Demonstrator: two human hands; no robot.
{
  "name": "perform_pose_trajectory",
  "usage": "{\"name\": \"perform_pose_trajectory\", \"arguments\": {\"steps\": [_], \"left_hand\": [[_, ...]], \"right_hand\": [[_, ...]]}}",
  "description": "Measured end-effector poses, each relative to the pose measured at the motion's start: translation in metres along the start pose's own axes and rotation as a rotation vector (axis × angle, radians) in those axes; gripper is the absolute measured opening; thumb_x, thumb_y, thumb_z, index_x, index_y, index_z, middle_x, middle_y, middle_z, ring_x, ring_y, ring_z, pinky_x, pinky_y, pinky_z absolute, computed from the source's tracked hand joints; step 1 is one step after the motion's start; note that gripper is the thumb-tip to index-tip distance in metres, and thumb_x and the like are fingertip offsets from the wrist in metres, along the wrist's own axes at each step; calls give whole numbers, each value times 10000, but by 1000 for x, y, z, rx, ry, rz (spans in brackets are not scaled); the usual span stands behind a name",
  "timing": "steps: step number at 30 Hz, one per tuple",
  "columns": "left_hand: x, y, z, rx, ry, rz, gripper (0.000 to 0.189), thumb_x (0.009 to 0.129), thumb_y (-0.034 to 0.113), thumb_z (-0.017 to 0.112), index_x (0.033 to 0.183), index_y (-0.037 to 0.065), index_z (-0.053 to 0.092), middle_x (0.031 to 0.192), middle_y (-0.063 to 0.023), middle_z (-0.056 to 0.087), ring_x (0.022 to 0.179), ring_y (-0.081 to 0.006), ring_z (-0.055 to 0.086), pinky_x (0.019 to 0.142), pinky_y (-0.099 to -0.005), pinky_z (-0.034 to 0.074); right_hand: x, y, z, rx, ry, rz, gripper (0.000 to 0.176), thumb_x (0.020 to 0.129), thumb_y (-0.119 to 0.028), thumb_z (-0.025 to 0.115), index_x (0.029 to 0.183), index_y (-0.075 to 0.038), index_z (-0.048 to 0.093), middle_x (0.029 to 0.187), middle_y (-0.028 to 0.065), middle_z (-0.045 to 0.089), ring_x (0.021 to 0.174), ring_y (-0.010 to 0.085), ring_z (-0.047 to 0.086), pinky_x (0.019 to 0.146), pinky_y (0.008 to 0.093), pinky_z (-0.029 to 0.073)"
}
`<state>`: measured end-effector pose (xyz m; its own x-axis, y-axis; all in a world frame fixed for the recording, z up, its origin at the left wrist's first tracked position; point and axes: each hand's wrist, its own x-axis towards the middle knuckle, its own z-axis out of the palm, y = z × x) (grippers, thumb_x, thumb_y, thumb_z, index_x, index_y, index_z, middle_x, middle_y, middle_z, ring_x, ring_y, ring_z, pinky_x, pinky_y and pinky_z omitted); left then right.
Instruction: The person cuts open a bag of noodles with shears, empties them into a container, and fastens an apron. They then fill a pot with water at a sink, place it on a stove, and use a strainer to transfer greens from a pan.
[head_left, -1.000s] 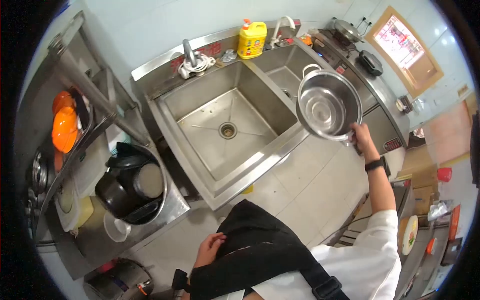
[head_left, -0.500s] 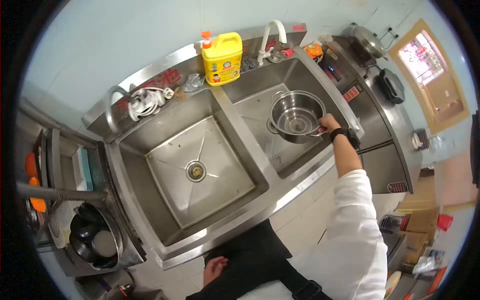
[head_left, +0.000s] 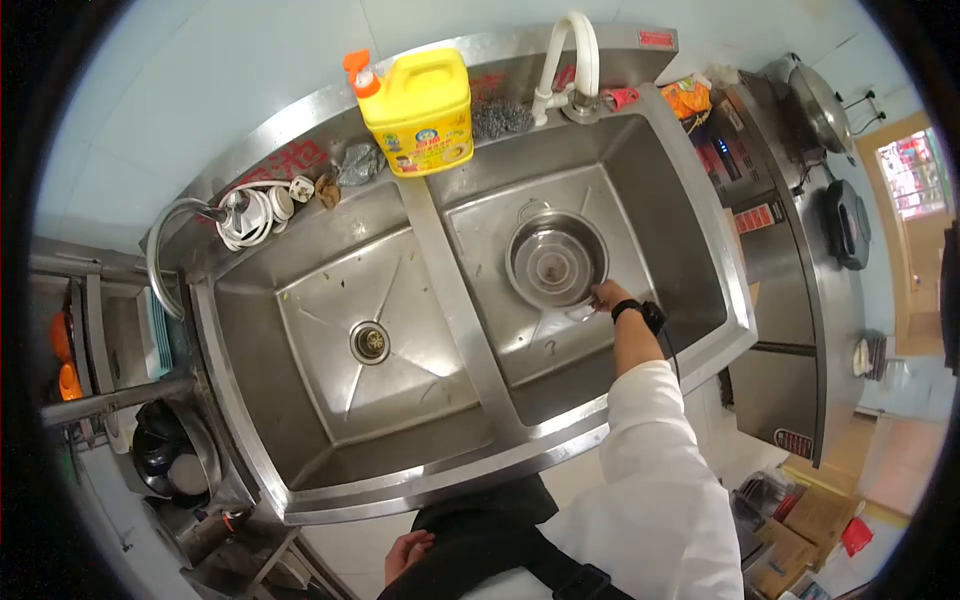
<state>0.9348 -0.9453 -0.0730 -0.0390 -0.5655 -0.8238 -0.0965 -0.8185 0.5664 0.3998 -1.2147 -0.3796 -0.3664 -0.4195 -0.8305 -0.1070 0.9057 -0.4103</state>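
A two-handled stainless steel pot [head_left: 552,262] is low in the right sink basin [head_left: 500,330], its inside facing up. My right hand [head_left: 606,296] grips the pot's near right handle, and a dark band circles the wrist. Whether the pot rests fully on the basin floor is hard to tell. My left hand [head_left: 408,550] hangs low beside the black apron [head_left: 480,540], below the sink's front edge. Its fingers are loosely bent, partly hidden, with nothing seen in them.
The left basin [head_left: 400,400] has a drain and small scraps. Along the back ledge are a yellow pump jug [head_left: 425,125], steel scourers [head_left: 500,118], a white faucet [head_left: 570,60] and a coiled white cable [head_left: 245,220]. Pans [head_left: 170,450] sit on the left rack.
The pot has gone down and slightly left in the right basin, with my right hand still on its handle. The view has shifted; my left hand stays low by the apron.
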Motion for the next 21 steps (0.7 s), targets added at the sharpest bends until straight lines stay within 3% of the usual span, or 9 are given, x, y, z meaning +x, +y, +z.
{"name": "perform_pose_trajectory", "arguments": {"steps": [2,5,7,9,12,16,18,20,21], "left_hand": [[1,19,7,11,21,-30,271,882,158,457,1074,-33,468,1022,-132,563,943,-176,534,852,-289,410],[-1,45,17,59,49,126,335,862,291,505,1028,1,527,956,-101,586,867,-181,549,783,-284,425],[1,48,16,-15,42,119,321,858,261,516,1043,-2,521,975,-105,583,888,-181,546,801,-282,421],[5,46,14,-91,32,114,311,855,231,527,1057,-6,515,994,-108,581,909,-181,542,818,-280,418],[17,53,11,-118,52,222,316,856,214,526,1089,2,501,983,-107,584,902,-184,545,811,-283,420],[21,77,11,2,107,131,319,868,196,499,1116,-4,490,1011,-106,578,943,-183,542,803,-284,423],[32,68,13,-75,119,219,276,883,158,445,1080,-35,468,1022,-134,563,938,-182,535,850,-292,407],[38,63,10,-98,110,140,261,875,124,435,1081,-32,473,1025,-140,562,921,-182,538,846,-292,406],[41,57,9,-92,105,128,257,876,117,431,1082,-31,472,1030,-142,561,929,-185,536,851,-292,404]], "right_hand": [[18,-7,-7,-743,105,-343,312,837,-218,429,949,33,577,1003,197,579,855,342,585,735,406,476],[-52,-110,-29,-905,234,-323,305,778,-179,494,1003,19,547,1102,193,521,1007,345,505,831,407,425],[-70,-156,-40,-840,676,-798,342,729,-170,529,1016,15,531,1039,176,508,958,338,491,795,425,430],[-100,-222,-51,-728,816,-1160,341,725,-88,497,1056,-3,502,1004,155,487,893,335,497,778,435,438],[-126,-293,-48,-812,801,-1174,522,656,-21,581,1145,-34,401,1091,190,452,958,360,477,805,408,416],[-43,-327,-53,-638,800,-1387,617,614,8,607,1182,-39,371,1084,201,455,948,368,468,797,417,412],[-22,-326,-56,-515,734,-1406,583,616,3,607,1164,-60,419,1022,186,488,914,368,470,781,411,408],[-52,-320,-58,-877,896,-1434,371,771,-40,437,1139,-58,476,1119,143,496,1037,291,480,883,359,389],[-53,-320,-59,-858,898,-1482,372,746,-29,461,1116,-58,483,1071,118,514,1001,281,492,857,359,400]]}}
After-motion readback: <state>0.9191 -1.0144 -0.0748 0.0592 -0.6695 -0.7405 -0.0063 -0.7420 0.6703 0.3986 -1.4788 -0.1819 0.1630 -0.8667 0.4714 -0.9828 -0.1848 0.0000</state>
